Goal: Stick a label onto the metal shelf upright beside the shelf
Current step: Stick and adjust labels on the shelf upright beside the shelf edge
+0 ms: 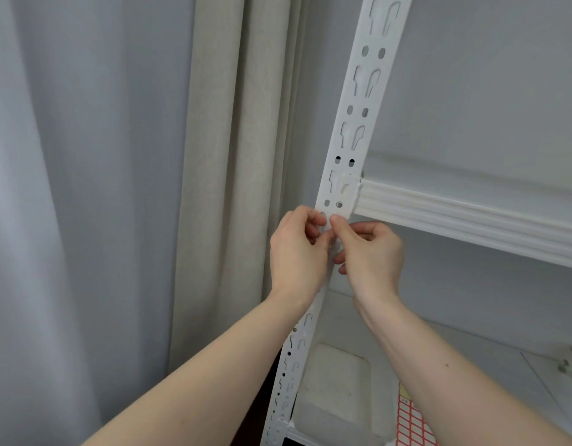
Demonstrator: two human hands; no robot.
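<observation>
The white perforated metal upright (352, 123) runs from the top right down to the bottom centre. The ribbed white shelf beam (471, 220) joins it on the right. Both my hands meet in front of the upright, just below that joint. My left hand (297, 252) has its fingers curled, with thumb and fingertips pinching at the upright's face. My right hand (371, 255) is curled too, its thumb tip against the upright beside the left fingers. A small pale label (327, 232) sits between the fingertips, mostly hidden and hard to tell from the white metal.
Grey and beige curtains (214, 188) hang close on the left of the upright. On the lower shelf lie a white box (336, 391) and a sheet with a red grid (410, 423). A grey wall stands behind the shelf.
</observation>
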